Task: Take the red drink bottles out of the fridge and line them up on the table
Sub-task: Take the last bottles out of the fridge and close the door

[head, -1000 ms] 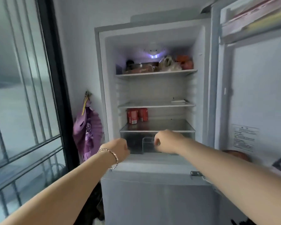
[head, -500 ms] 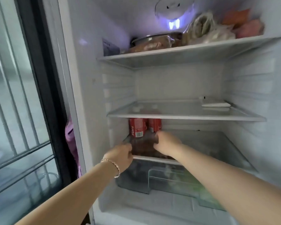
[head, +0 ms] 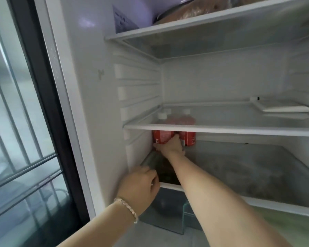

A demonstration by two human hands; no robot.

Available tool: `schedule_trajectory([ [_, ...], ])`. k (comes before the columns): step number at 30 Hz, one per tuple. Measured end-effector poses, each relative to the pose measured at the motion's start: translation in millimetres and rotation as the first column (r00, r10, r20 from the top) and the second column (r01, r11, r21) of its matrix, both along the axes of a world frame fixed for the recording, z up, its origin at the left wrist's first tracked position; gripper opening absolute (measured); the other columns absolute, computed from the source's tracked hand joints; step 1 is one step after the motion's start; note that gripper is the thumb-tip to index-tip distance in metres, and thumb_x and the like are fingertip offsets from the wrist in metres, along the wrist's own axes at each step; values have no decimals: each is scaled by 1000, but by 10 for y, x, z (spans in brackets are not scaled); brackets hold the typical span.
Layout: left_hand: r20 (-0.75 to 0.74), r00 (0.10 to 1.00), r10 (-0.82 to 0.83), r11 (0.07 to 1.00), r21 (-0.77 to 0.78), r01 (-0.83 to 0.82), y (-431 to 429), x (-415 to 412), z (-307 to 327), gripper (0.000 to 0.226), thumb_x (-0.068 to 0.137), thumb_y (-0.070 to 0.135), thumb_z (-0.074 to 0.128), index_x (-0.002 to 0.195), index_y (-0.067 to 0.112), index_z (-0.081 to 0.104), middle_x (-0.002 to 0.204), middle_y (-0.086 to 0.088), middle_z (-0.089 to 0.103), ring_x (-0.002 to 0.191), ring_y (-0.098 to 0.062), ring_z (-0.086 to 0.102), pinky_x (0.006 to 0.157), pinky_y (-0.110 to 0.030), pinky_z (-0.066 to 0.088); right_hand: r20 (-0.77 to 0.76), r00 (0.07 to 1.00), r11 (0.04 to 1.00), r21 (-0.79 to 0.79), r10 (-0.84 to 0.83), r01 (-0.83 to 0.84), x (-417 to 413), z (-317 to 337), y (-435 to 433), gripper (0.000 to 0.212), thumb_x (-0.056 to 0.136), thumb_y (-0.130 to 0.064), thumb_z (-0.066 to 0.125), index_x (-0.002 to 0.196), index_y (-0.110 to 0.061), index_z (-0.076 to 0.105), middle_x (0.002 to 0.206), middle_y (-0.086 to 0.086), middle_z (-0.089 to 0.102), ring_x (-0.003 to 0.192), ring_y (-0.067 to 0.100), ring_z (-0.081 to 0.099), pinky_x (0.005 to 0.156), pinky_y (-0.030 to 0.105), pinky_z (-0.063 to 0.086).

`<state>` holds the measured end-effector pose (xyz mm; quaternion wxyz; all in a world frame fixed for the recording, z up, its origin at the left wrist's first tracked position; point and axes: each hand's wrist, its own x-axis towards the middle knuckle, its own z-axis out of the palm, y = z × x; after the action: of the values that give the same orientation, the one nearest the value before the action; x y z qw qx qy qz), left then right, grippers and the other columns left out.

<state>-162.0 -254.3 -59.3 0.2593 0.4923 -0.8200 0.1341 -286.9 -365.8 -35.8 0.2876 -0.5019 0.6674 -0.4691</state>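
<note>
Red-labelled white-capped plastic drink bottles (head: 188,139): upright, back left on lower glass shelf (head: 239,168).
Right hand (head: 169,147): fingers wrapped round left bottle (head: 161,138).
Left hand (head: 141,187): curled at shelf's front edge; grip unclear.

— What can't you make out on your feed?
— The middle shelf (head: 221,130) crosses the red bottles (head: 189,139) at the shoulder. Their tops are only pink smears through the glass. A third cap (head: 167,110) sits behind, its bottle mostly hidden from me. The label print is a blur.
— And the hands?
— The right hand (head: 171,147) wraps the left bottle (head: 162,139), its fingers hidden behind it. The left hand (head: 141,184) curls at the lower shelf (head: 284,206) corner; I can't tell whether it grips anything.
— Up top?
— Wrapped food (head: 194,9), cut off by the frame's edge.
</note>
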Motion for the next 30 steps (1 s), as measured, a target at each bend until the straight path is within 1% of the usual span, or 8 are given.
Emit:
schedule_trajectory([
  [4,-27,999,-40,999,3,40,-42,64,-52,20,72,29,50,55,23,60,56,8,54,49,-12,55,41,-17,35,-156,987,999,17,-26,29,-4,32,104,77,68,-40,80,129,-14,40,133,5,52,128,26,45,107,45,29],
  [7,-239,970,-37,993,99,62,-11,115,-42,14,86,19,53,85,21,67,76,10,64,71,-10,63,61,-22,48,-143,986,997,9,82,-81,-58,6,342,82,62,-36,84,129,-15,41,129,4,55,121,24,52,102,40,42],
  [9,-513,858,-28,977,168,132,45,122,27,20,89,15,56,107,22,60,89,18,61,82,2,59,70,-9,46,-93,987,990,-26,133,-136,-132,-75,581,85,55,-32,86,128,-20,45,123,0,58,113,19,58,93,31,48],
  [12,-712,696,-98,988,11,151,188,41,233,28,86,25,57,113,25,52,102,12,56,88,5,54,69,-4,41,-75,988,987,-86,132,-138,-178,-210,874,93,36,-42,83,121,-28,47,112,-6,61,98,13,64,84,32,55],
  [17,-585,798,-144,989,-67,130,377,-170,597,50,74,53,57,115,25,54,104,12,53,91,-5,54,72,-11,44,-107,987,979,-152,123,-139,-72,-298,1241,98,29,-63,75,117,-31,45,108,-8,59,91,10,64,78,32,58],
  [22,-389,921,17,995,-87,-55,329,-305,776,33,79,50,60,96,26,46,83,12,49,79,-14,53,65,-29,47,-177,976,955,-242,131,-172,0,-224,1518,76,47,-41,83,111,-25,45,106,-9,51,94,9,58,82,30,54],
  [27,-311,947,79,995,-40,-96,238,-257,843,18,87,31,50,75,17,49,75,4,50,66,-18,50,53,-26,36,-182,769,788,61,612,-613,-420,42,1441,84,70,-1,72,140,-26,32,131,-9,49,121,10,51,104,31,44],
  [30,-313,946,86,994,-34,-102,225,-180,841,18,88,32,49,76,19,49,74,7,50,62,-13,48,50,-24,36,-40,949,949,-24,314,-315,-585,69,977,49,82,-4,65,128,-16,52,109,-5,62,105,12,60,84,23,48],
])
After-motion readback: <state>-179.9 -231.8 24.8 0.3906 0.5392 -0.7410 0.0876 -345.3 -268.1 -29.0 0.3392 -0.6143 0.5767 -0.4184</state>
